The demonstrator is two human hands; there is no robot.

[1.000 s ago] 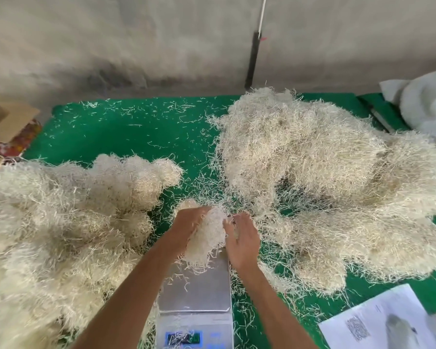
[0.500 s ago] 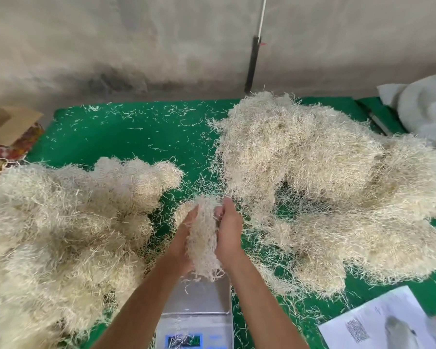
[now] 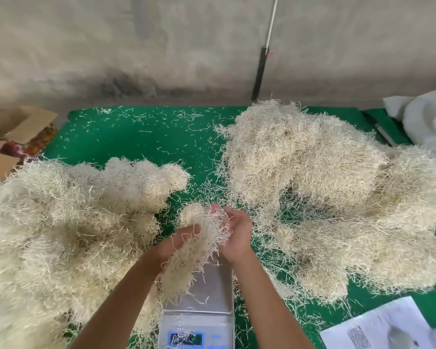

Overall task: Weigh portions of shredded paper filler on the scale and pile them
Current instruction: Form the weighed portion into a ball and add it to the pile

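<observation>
Both hands have lifted the clump [image 3: 194, 250] higher off the scale [image 3: 207, 295] since a second ago. Left hand [image 3: 179, 240] and right hand [image 3: 237, 233] cup it loosely between them, strands dangling over the platform, piles sitting either side.

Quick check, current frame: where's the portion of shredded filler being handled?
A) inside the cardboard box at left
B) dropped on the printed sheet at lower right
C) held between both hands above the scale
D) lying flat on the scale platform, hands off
C: the portion of filler sits cupped between the left hand and right hand, hanging over the scale.
</observation>
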